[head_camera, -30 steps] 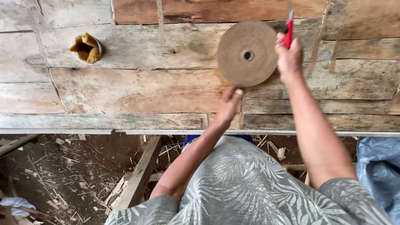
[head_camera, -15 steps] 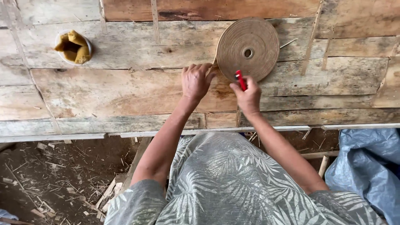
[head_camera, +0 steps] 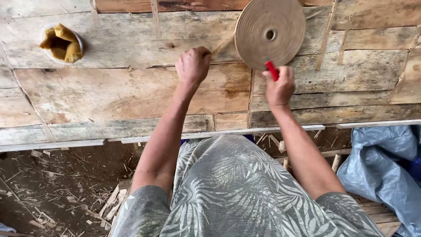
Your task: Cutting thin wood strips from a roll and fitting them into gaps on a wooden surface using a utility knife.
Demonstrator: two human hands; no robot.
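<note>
Far off to the left of the hands, a small white cup [head_camera: 62, 44] is sitting on the plank table [head_camera: 114, 94], holding yellowish sponge-like lumps [head_camera: 66, 41]. Below the hands, past the table's near edge, a dirt floor [head_camera: 57, 184] is lying strewn with straw and wood splinters [head_camera: 109, 206]. Down to the right of the hands, a crumpled grey-blue plastic sheet [head_camera: 386, 171] is bunching up beside the leaf-patterned grey garment [head_camera: 237, 193].
</note>
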